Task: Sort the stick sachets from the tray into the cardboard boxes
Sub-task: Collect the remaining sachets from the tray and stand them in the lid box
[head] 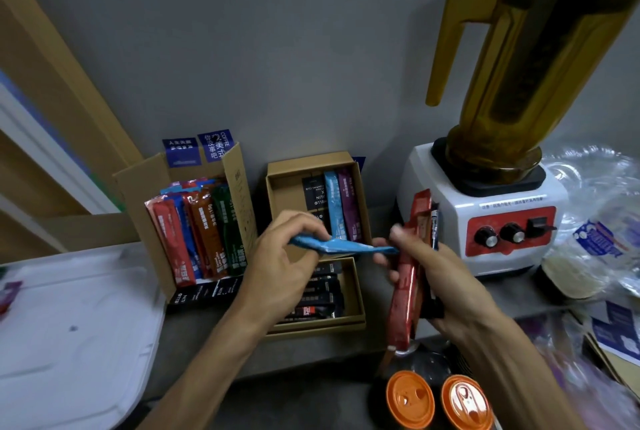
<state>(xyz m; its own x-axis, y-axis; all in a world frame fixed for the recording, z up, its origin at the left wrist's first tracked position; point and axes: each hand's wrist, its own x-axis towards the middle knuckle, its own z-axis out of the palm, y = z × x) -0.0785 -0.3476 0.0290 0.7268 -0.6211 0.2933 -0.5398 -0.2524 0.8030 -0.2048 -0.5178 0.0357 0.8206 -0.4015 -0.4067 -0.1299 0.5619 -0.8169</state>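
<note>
Grey wall (277, 48) backs a grey counter (311, 353) that we look down on, crowded from edge to edge. Our left grip (287, 256) pinches one end of a blue sachet (343, 247), fingers curled round it, and holds it level above the gap between two shallow cardboard boxes. Our right grip (426, 267) is clenched round a bundle of red sachets (405, 284) with a dark one or two behind them, standing nearly upright, while its thumb and forefinger meet the blue sachet's other end. Behind them, the upper flat box (277, 183) holds a black, a light-blue and a purple stick laid side by side; the lower flat box (356, 291), just in front of it, holds black sticks, partly hidden by our left wrist. To the left of both stands a tall box (239, 187) with its flaps open, packed with red, blue, orange and green sticks leaning on end, and dark packets (207, 291) lie on the counter at its foot. Further left sits the white tray (79, 325), with a purple sachet (10, 291) at its far left edge, cut off by the frame. On the right a white blender (485, 232) with a red control panel carries an amber jug, and a crumpled plastic bag (588, 194) lies beside it. Two orange-lidded cans (410, 398) stand beside our right forearm, nearest to us.
</note>
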